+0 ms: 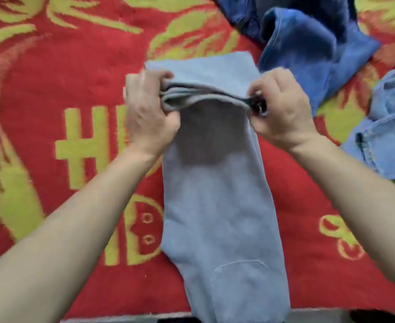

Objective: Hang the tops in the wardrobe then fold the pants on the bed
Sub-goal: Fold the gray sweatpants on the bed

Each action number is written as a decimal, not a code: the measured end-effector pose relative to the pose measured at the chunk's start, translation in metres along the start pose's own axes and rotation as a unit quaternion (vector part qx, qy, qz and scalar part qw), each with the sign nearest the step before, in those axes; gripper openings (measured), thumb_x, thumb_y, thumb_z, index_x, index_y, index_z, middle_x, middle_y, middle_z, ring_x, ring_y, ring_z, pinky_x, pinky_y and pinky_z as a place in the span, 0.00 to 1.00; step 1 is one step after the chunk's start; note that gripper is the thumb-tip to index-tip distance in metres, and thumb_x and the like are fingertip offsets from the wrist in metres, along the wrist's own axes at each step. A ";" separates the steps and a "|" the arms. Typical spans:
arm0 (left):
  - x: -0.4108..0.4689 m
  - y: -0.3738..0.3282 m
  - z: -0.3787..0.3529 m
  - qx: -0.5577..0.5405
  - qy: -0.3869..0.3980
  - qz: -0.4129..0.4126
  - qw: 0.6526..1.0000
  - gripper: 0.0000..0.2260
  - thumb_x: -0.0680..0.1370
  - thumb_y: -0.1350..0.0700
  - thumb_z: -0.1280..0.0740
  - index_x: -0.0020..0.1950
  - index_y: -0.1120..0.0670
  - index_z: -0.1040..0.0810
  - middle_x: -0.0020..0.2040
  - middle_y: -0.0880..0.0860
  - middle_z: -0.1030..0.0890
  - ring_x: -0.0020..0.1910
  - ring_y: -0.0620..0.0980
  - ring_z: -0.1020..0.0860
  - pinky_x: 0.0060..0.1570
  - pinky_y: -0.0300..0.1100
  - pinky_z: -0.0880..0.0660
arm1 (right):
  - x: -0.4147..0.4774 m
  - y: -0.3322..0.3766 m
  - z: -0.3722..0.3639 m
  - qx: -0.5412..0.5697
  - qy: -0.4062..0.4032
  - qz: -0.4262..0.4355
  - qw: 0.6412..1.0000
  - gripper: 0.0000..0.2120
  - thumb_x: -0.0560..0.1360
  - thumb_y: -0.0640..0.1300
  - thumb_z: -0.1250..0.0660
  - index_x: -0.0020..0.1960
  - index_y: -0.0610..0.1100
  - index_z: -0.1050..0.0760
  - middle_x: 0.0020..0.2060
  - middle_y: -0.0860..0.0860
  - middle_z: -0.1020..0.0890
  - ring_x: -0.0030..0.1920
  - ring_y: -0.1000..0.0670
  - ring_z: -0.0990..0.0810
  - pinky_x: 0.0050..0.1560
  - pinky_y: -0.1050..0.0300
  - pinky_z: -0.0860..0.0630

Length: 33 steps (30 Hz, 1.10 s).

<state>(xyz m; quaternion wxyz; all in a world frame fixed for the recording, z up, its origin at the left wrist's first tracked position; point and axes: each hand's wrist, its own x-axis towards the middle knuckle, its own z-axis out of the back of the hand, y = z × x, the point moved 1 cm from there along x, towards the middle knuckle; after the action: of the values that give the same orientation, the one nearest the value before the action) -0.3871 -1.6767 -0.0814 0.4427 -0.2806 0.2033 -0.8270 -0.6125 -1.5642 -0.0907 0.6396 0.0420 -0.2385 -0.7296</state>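
Observation:
Light grey-blue pants (217, 206) lie lengthwise on the bed, running from the near edge up to the middle of the view. My left hand (148, 113) grips the left side of a raised fold across the pants. My right hand (282, 110) pinches the right side of the same fold, where a dark bit of fabric shows. The fold is lifted off the bed and the far end of the pants (206, 66) lies flat beyond it. A curved pocket seam shows near the bottom.
The bed is covered by a red blanket with yellow-green patterns (52, 113). Dark blue jeans (308, 47) lie crumpled at the top right. Light blue jeans (387, 127) lie at the right edge. The bed's near edge runs along the bottom.

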 end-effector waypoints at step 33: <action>-0.077 0.025 -0.005 0.195 0.271 -0.035 0.942 0.30 0.83 0.43 0.47 0.80 0.58 0.45 0.80 0.60 0.50 0.79 0.57 0.49 0.73 0.57 0.46 | -0.054 0.032 -0.038 -0.173 0.232 0.050 0.956 0.36 0.81 0.63 0.45 0.81 0.44 0.46 0.79 0.35 0.48 0.79 0.36 0.48 0.76 0.38 0.47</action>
<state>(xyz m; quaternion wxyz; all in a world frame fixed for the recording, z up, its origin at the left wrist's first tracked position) -0.3398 -1.6239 -0.1217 0.3877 0.0391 0.1404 -0.9102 -0.5599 -1.5262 -0.1248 0.7103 0.0870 0.0441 -0.6971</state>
